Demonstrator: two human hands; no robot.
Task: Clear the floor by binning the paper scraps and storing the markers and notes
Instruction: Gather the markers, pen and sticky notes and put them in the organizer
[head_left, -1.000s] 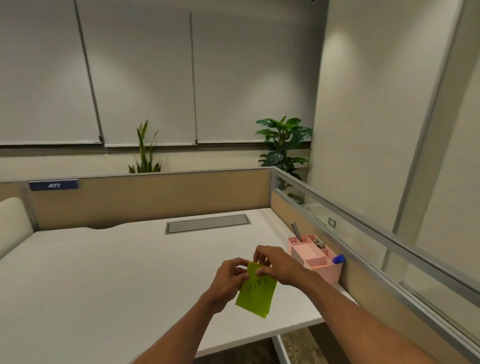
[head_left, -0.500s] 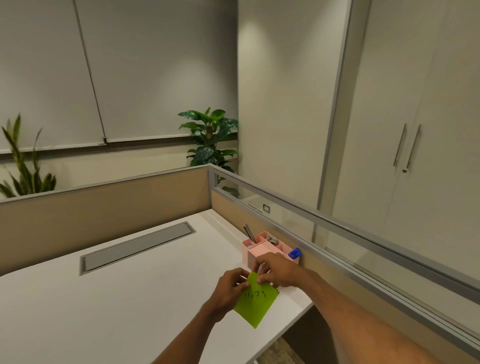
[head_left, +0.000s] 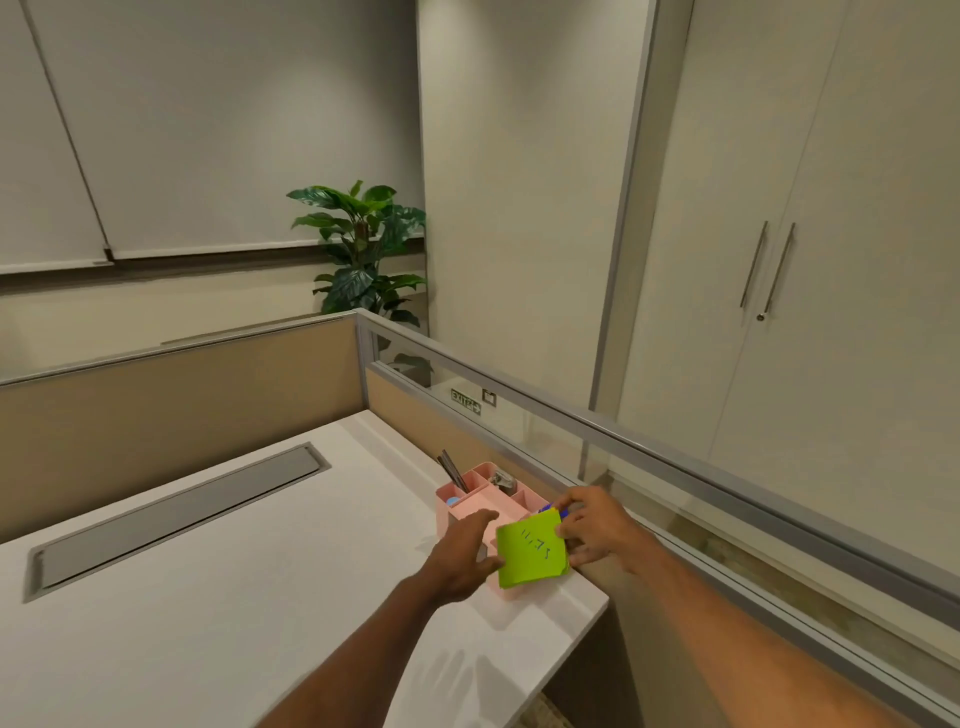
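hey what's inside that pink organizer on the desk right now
In the pink organizer: dark pens upright in a back slot, a small metal item, something light blue. The green note, held by the right hand, covers the near compartments.

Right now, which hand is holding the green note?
The right hand pinches the green note by its edge over the pink organizer. The left hand is open beside it, gripping nothing.
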